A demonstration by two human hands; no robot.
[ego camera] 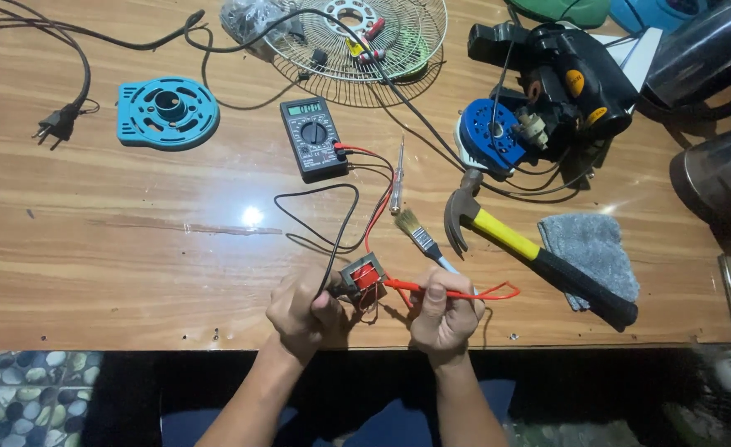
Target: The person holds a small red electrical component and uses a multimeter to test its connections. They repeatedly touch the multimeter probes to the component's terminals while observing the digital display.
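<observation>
Both hands flank small transformer: left hand, right hand.

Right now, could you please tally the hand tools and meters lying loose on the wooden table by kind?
Claw hammer: 1
Paintbrush: 1
Tester screwdriver: 1
Digital multimeter: 1
Total: 4
</observation>
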